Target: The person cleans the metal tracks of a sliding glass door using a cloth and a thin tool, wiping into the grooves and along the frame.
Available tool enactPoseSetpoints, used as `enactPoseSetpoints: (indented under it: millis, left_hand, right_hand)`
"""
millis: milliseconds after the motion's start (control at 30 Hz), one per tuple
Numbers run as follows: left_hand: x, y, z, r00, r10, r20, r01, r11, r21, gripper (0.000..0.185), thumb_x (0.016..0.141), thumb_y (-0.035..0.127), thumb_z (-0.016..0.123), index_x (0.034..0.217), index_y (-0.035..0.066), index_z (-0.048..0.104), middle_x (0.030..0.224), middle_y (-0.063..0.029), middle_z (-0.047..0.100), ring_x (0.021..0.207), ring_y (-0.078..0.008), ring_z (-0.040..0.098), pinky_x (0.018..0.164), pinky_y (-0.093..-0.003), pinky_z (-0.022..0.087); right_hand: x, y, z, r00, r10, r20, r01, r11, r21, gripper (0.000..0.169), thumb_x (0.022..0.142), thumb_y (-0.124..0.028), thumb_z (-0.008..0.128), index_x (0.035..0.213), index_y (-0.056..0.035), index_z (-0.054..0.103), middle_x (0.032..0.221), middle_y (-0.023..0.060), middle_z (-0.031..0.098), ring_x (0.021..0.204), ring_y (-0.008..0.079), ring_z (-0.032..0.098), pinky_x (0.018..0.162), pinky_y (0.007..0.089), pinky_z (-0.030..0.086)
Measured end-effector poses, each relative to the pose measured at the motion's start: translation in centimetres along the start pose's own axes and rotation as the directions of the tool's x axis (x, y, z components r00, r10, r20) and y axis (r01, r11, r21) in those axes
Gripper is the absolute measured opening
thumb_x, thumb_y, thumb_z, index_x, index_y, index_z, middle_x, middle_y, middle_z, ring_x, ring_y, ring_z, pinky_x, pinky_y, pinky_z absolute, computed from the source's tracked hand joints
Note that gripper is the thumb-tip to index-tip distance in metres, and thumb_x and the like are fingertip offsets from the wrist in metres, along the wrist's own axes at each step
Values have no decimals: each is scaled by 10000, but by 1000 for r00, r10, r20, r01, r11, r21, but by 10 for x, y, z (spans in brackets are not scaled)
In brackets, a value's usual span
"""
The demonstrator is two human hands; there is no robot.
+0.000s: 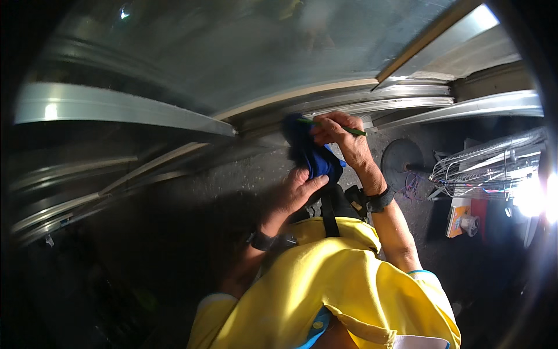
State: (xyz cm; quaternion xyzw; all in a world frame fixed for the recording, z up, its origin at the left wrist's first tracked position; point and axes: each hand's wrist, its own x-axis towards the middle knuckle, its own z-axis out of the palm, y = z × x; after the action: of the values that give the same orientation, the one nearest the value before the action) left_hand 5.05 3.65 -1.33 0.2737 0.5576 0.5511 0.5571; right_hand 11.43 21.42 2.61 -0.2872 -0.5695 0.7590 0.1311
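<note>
A dark blue cloth hangs between my two hands, in front of my body. My right hand is at its upper end, fingers curled round a thin green stick-like tool. The tool's left end lies over the dark upper part of the cloth, which is blurred. Whether the right fingers also pinch the fabric is hard to make out. Lower down, my left hand grips the bottom of the cloth, its thumb on the near side. Just beyond my right hand runs a ridged metal track.
A large glass-like panel with a tan lower edge stands ahead. A metal bar crosses at left. On the right are a round black base, a wire fan cage, an orange printed item and a glaring lamp.
</note>
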Motion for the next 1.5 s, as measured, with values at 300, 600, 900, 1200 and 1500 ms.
enactPoseSetpoints:
  millis: [300, 600, 900, 1200, 1500]
  left_hand:
    - [-29, 9, -20, 952, -14, -306, -57, 973, -223, 204, 879, 137, 614, 1057, 37, 614, 972, 5, 626, 880, -95, 563, 800, -275, 459]
    - [-30, 4, -24, 888, 19, -460, 143, 938, 315, 266, 895, 260, 609, 1050, 45, 590, 938, -6, 625, 871, -163, 569, 767, -321, 462]
    - [11, -24, 14, 974, 131, -183, -83, 965, 250, 79, 882, 90, 600, 936, 41, 632, 887, -23, 616, 853, -116, 567, 755, -276, 472]
    - [69, -7, 80, 994, -45, 102, 33, 993, 114, 232, 878, 128, 598, 1062, -12, 618, 997, -32, 652, 908, -97, 557, 821, -285, 461]
    - [110, -17, 111, 990, 60, 131, -70, 995, 68, 164, 866, 103, 599, 947, -39, 613, 854, 0, 615, 815, -89, 534, 728, -280, 459]
  right_hand:
    - [41, -3, 65, 955, -79, 286, 122, 983, -137, 217, 906, -152, 578, 983, 39, 645, 807, 113, 677, 701, 154, 652, 659, 273, 537]
    - [9, 34, 95, 615, -547, 568, 785, 356, -507, 370, 619, 7, 666, 971, 14, 552, 771, 150, 551, 693, 348, 587, 590, 412, 502]
    - [-13, 30, 19, 778, -510, 368, 615, 495, -614, 632, 496, -122, 810, 1050, 18, 540, 866, 172, 573, 755, 390, 599, 641, 424, 520]
    - [-36, 23, -78, 744, -667, -49, 418, 521, -744, 172, 789, 34, 570, 952, -17, 587, 755, 167, 575, 658, 368, 604, 570, 393, 500]
    - [-39, 18, -104, 685, -708, -168, 294, 481, -826, 155, 798, 51, 588, 944, 1, 602, 746, 162, 587, 668, 351, 622, 584, 367, 505]
